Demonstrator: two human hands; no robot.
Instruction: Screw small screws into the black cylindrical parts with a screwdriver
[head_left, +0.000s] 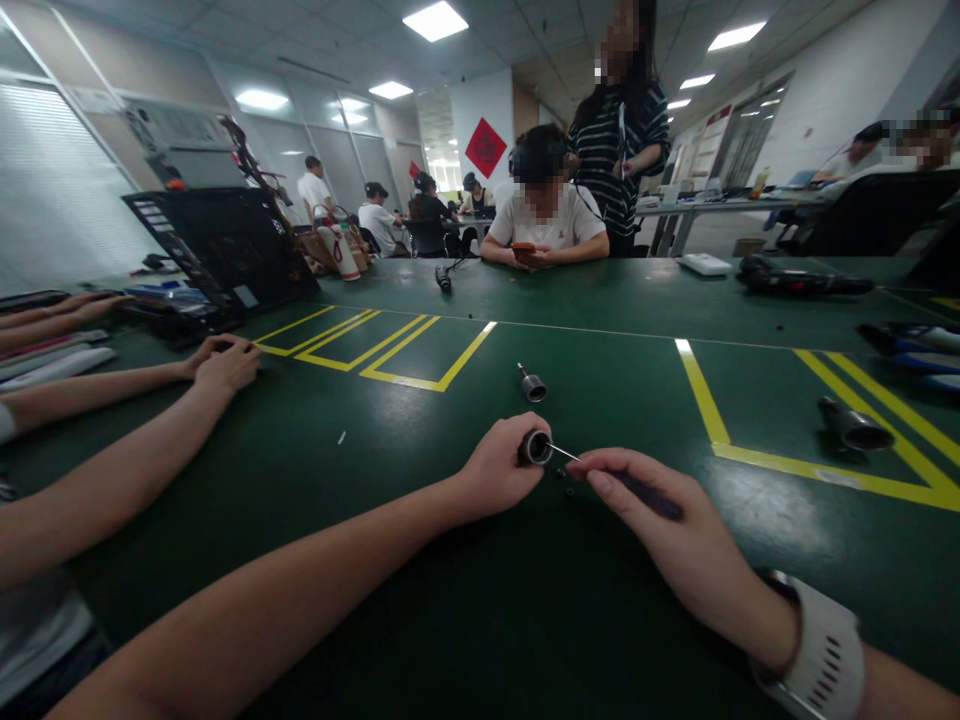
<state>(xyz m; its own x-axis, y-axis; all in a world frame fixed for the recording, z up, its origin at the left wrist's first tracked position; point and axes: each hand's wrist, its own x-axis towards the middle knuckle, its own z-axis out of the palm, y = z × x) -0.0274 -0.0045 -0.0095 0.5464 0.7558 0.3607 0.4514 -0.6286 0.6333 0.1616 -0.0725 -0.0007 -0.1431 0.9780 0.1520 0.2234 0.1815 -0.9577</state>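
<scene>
My left hand point(504, 462) is wrapped round a dark cylindrical metal part point(535, 449), its round open end turned to the right. In my right hand point(660, 510) is a screwdriver point(651, 494) with a dark handle. Its thin shaft points left, and the tip reaches the rim or mouth of the cylinder; how deep it goes is hidden. Several tiny dark pieces point(569, 491) lie on the table just below the shaft. Beyond my left hand a small socket-shaped metal part point(533, 386) lies on its side.
Yellow tape point(825, 472) marks outlines on the green table point(360, 560). At the right lies another metal cylinder point(856, 428), with a dark power tool point(802, 278) behind it. A co-worker's hands point(225, 365) rest at the left near a black case point(217, 245). A seated person point(547, 215) faces me across the table.
</scene>
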